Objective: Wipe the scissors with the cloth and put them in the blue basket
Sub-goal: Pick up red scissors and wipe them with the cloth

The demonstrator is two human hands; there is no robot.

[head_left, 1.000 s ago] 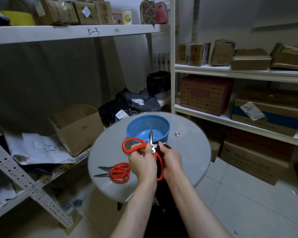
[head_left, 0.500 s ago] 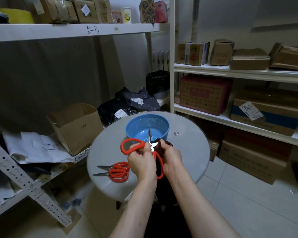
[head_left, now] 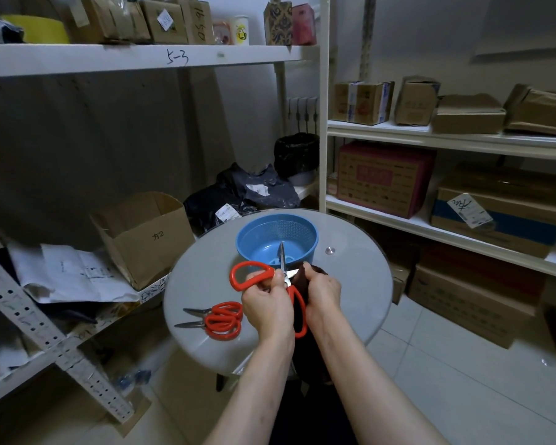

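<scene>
Red plastic under the left hand (head_left: 267, 303): grips the opened scissors (head_left: 252, 274) by the handle loops, fingers curled round, one blade pointing to 12 o'clock. Pinches the dark cloth (head_left: 302, 279) in the right hand (head_left: 323, 289), at 3 o'clock of the pivot, bunched against the other blade. Holds both above the 6 o'clock side of the round worktop (head_left: 360, 284). Leaves the blue basket (head_left: 308, 239) at 12 o'clock, just beyond the blade tip, no scissors seen inside. Leaves more red-handled scissors (head_left: 222, 321) flat at 9 o'clock, one pair or two, hard to tell. Looks like wiping under way, not finished; left to do: the drop into the basket.
</scene>
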